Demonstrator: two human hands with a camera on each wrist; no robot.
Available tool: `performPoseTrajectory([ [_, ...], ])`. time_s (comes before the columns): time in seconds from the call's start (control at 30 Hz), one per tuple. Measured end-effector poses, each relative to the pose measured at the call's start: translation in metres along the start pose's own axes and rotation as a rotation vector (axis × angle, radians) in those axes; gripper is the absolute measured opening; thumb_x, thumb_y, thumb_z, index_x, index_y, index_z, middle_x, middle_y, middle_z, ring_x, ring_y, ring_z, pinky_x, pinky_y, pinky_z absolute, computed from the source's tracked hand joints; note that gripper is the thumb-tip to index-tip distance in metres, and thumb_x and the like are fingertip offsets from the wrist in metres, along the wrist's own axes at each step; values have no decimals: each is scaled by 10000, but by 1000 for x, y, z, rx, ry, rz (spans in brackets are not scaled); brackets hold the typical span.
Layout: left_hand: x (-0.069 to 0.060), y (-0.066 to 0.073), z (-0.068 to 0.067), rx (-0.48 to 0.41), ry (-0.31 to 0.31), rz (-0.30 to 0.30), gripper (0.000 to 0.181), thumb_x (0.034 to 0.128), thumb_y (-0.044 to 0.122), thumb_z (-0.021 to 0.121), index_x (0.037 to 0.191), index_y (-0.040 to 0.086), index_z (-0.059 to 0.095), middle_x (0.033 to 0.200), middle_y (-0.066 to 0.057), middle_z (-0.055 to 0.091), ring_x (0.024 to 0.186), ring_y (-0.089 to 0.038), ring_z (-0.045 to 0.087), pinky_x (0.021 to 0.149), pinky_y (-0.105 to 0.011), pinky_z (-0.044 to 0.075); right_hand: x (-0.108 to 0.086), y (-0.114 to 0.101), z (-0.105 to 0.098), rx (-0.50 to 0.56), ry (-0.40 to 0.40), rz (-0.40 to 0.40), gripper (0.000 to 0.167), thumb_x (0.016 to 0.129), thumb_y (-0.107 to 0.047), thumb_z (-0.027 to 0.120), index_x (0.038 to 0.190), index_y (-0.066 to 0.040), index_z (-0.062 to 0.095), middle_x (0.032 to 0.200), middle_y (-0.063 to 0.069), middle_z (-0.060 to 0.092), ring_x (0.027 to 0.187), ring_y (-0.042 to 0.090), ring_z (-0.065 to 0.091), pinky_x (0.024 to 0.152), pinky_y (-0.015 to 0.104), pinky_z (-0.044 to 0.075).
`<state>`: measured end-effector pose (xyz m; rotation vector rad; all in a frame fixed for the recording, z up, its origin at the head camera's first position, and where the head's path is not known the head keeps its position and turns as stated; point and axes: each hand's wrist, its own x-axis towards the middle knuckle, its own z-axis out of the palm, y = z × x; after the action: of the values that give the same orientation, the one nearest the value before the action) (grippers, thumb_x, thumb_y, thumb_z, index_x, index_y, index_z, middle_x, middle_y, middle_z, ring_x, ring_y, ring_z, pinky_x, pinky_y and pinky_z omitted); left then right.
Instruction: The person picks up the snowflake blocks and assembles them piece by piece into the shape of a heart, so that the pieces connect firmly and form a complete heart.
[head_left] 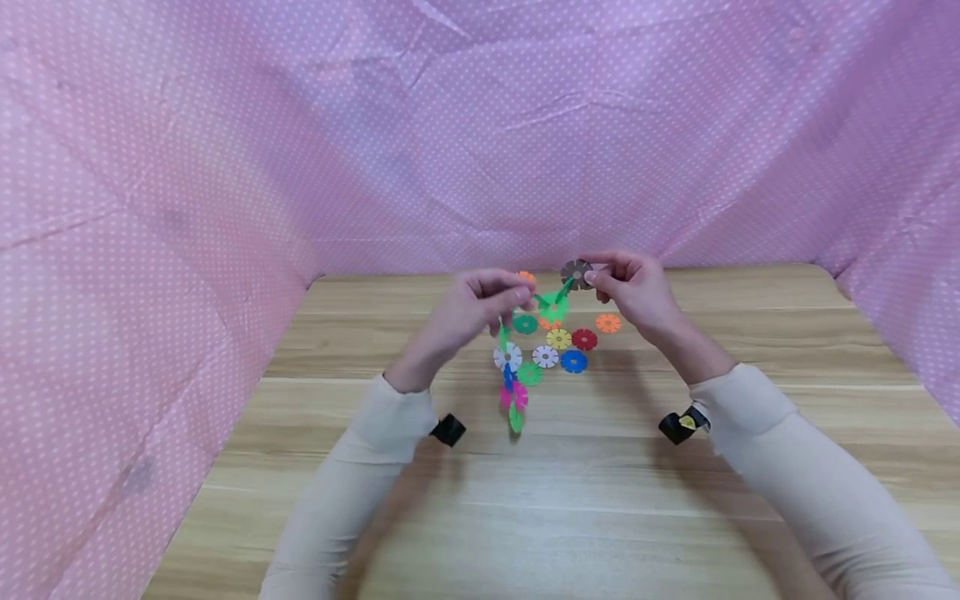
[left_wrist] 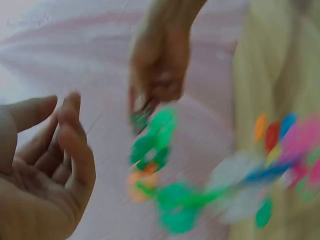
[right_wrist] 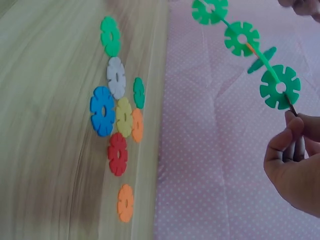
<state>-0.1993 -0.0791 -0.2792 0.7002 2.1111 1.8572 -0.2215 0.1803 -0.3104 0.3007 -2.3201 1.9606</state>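
My right hand (head_left: 637, 292) pinches a dark grey-brown notched plastic disc (head_left: 570, 268) between thumb and fingers. Slotted to that disc is a chain of interlocking discs, with a bright green disc (right_wrist: 268, 89) nearest to the fingers. Further along, the chain carries an orange disc (left_wrist: 134, 186), a white disc (head_left: 500, 358) and a pink disc (head_left: 521, 400), and ends in a green disc (head_left: 516, 419). My left hand (left_wrist: 50, 170) is beside the chain, its fingers loosely bent and apart from the thumb, with nothing between them. The chain is blurred in the left wrist view.
Loose discs lie on the wooden table (head_left: 585, 500) under the chain: red (right_wrist: 113, 155), blue (right_wrist: 96, 111), yellow (right_wrist: 120, 120), white (right_wrist: 112, 77), green (right_wrist: 106, 37) and orange (right_wrist: 121, 204), among several. Pink dotted cloth (head_left: 480, 150) hangs behind and at both sides.
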Motion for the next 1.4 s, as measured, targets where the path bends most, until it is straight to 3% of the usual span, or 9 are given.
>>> performPoseTrajectory([
  [0.13,19,6,-14,178,113,-47,210,967,186,705,1131,62,745,1050,-80,730,847,-182,609,643,-256,485,-1,1,-2,-37,-83,60,326,988,-76,644,1301,14,646,767,-14,603,690,147,546,585,207,456],
  [0.27,41,-3,-14,343,70,-103,268,975,235,696,1184,72,733,1110,-44,720,993,-184,638,813,-296,516,-2,3,-3,-47,-142,99,333,1002,-104,632,1322,-9,640,775,-9,602,700,165,522,547,218,408],
  [0.37,56,-11,-10,372,6,-165,280,988,256,677,1187,66,731,1092,-51,730,1039,-199,645,873,-315,516,-2,5,-2,-26,-175,101,327,1009,-100,621,1314,15,634,783,3,611,693,171,508,530,220,386],
  [0.6,73,-23,4,276,-83,-306,246,991,246,671,1100,44,761,955,-62,761,970,-229,682,931,-374,521,-2,10,1,37,-198,128,322,1014,-57,593,1309,72,609,739,-17,601,669,139,497,546,205,391],
  [0.77,76,-27,12,232,-68,-309,197,969,175,699,1048,7,766,917,-69,758,878,-209,695,899,-359,540,-2,14,1,58,-191,134,331,1015,-54,591,1321,71,601,739,-4,582,669,128,489,553,198,376],
  [0.93,77,-32,11,244,-40,-318,185,971,173,696,1035,16,770,954,-116,752,874,-213,659,946,-434,507,-1,17,2,33,-170,111,348,997,-99,643,1310,52,619,804,-11,654,688,139,553,595,198,470],
  [1.17,72,-39,0,215,20,-337,198,985,184,676,1044,14,759,1005,-145,739,1054,-342,638,1023,-477,454,0,26,-5,-151,-184,80,308,1012,-169,632,1262,9,655,983,118,719,767,211,636,661,262,534],
  [1.27,69,-42,-6,204,69,-330,193,986,174,673,1043,9,756,985,-133,739,1008,-310,647,1024,-488,453,-1,39,-7,-274,-230,66,278,994,-159,656,1207,19,677,986,169,698,805,265,629,638,250,510],
  [1.4,64,-47,-12,189,118,-326,186,979,170,682,1038,11,758,984,-132,742,914,-226,656,1011,-478,468,-3,59,-5,-453,-310,31,248,945,-120,708,1142,30,703,908,123,698,809,262,607,641,275,488],
])
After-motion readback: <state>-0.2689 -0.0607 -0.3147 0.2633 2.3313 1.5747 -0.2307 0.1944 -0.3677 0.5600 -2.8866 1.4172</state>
